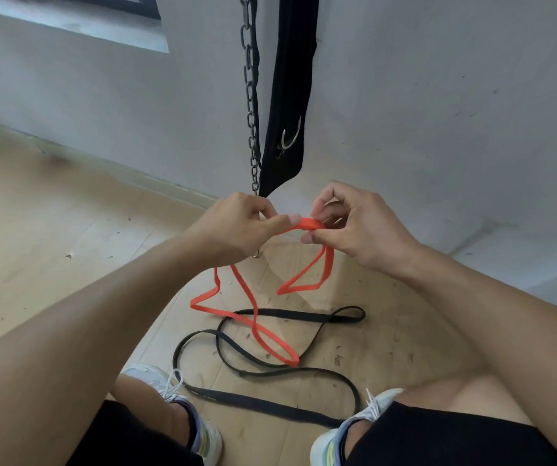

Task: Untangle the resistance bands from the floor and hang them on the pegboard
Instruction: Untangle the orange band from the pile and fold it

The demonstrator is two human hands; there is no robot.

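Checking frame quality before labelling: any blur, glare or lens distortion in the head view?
Head view: strong wide-angle distortion, the wall base and floor lines bow and both forearms look stretched at the edges. Light is soft and even, shadows faint, no glare. The left hand, right hand and orange band are slightly soft; the black band on the floor reads clearly.

Chain (252, 105), black strap (287, 105), sneakers (203, 428)
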